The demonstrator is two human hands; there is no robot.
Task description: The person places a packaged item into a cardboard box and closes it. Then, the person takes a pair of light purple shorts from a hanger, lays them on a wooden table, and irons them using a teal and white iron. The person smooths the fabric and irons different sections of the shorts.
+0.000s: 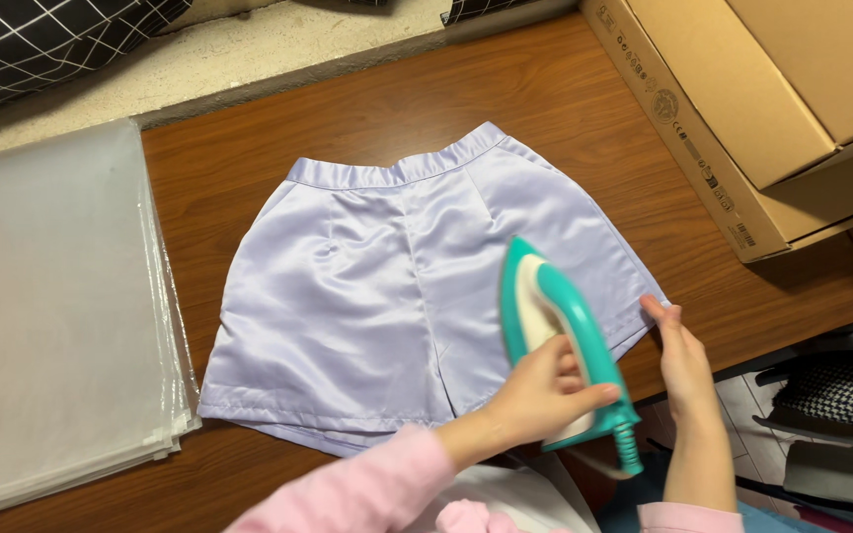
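Note:
Pale lilac satin shorts (367,296) lie flat on a brown wooden table (545,109), waistband away from me. A teal and white iron (557,296) rests on the right leg of the shorts, tip pointing away. My left hand (540,395), in a pink sleeve, grips the iron's handle. My right hand (685,360) lies flat at the right hem corner of the shorts, fingertips touching the fabric edge just right of the iron.
A stack of clear plastic bags (51,296) covers the table's left side. Open cardboard boxes (742,99) stand at the back right. Black cloth with a white grid (41,39) lies at the far left. Checked fabric and dark hangers (841,395) sit below the table's right edge.

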